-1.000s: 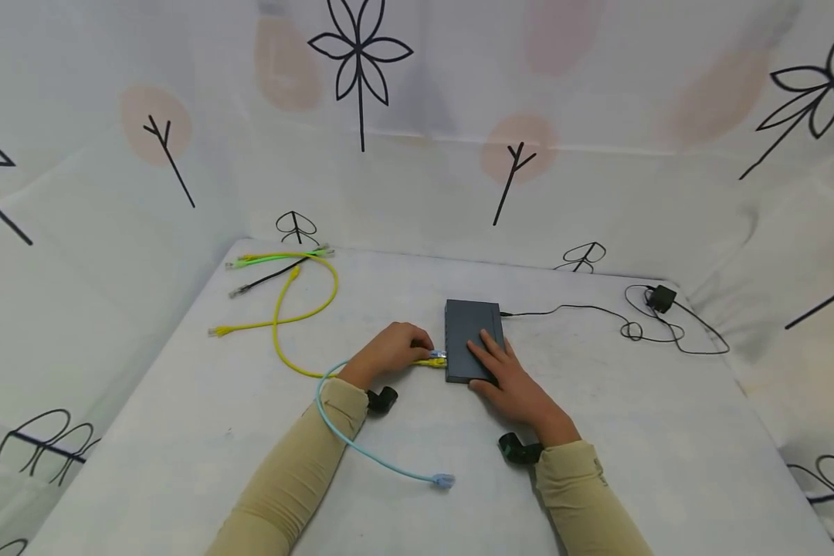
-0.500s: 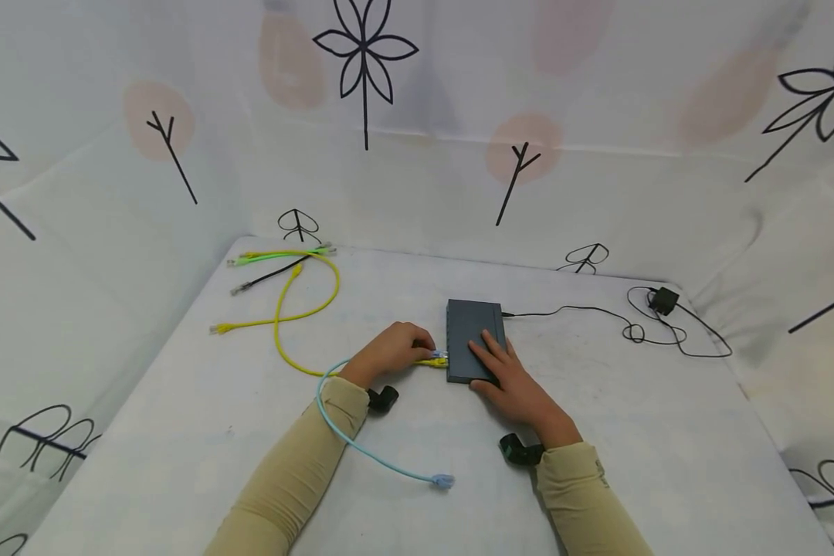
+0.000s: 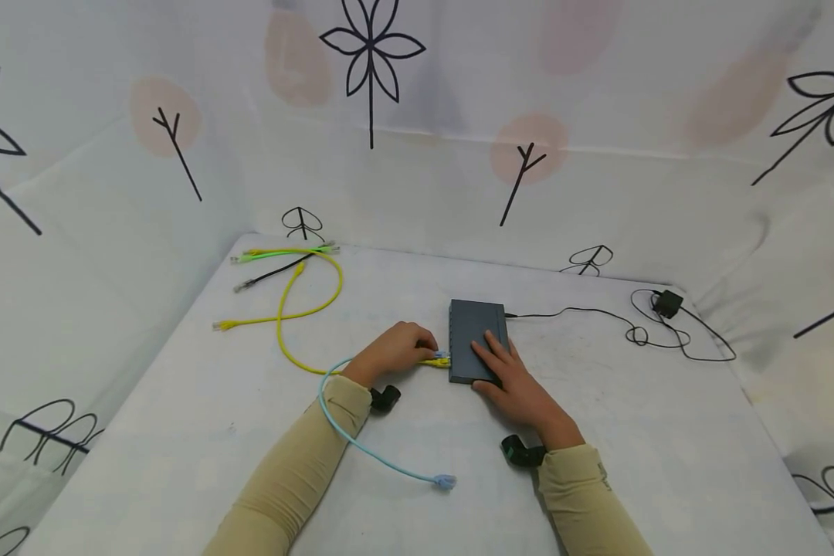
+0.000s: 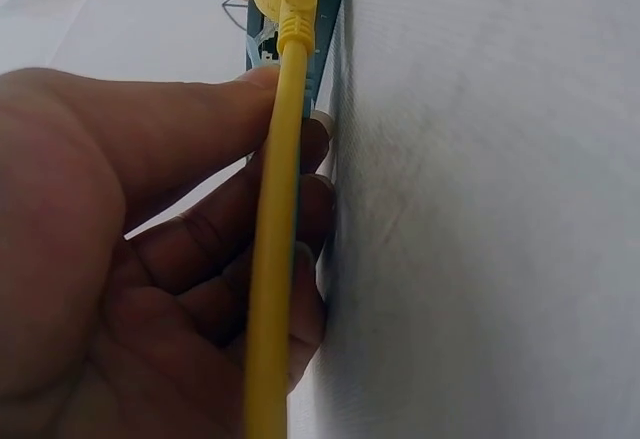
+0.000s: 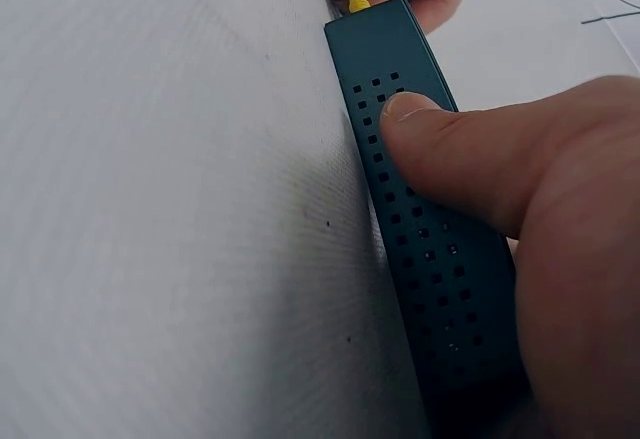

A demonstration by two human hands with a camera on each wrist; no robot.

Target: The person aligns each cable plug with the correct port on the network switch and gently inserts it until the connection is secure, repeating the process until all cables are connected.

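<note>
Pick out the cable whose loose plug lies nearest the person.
The light blue cable: its loose plug lies between the sleeves; the yellow cables, green cable and black cable have theirs farther off, at left.

White table under grey box, cables, adapter

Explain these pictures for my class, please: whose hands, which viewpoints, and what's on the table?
No machine here: one person works with bare hands. The wide picture looks down from the head; the close-ups come from the left and right wrists. On the white table, the left hand pinches a light blue cable at a dark box, where a yellow cable is plugged in; the right hand rests on that box. A green cable and a black cable lie far left; a black adapter sits far right.
</note>
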